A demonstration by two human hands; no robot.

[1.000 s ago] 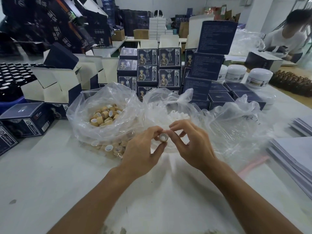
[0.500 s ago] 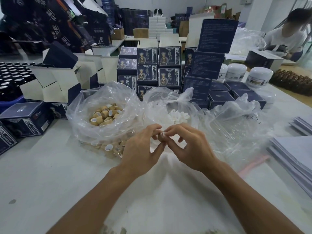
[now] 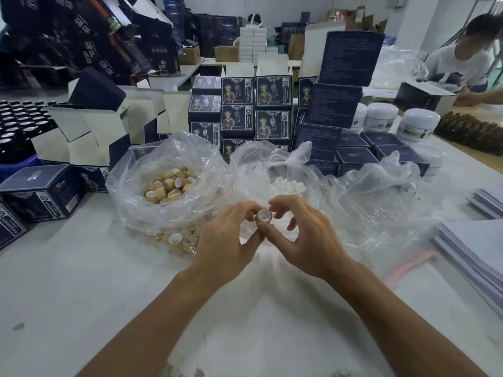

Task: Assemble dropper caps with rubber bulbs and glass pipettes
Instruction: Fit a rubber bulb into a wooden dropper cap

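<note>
The left grip [image 3: 226, 235] pinches a small cap [image 3: 263, 216]. The right grip [image 3: 304, 235] pinches it too. A bag of caps [image 3: 168, 186] sits just behind the left grip.

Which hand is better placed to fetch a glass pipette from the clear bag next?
Right. The left hand pinches the tan dropper cap, while the right hand only touches it and lies nearer the clear bag of pipettes.
</note>
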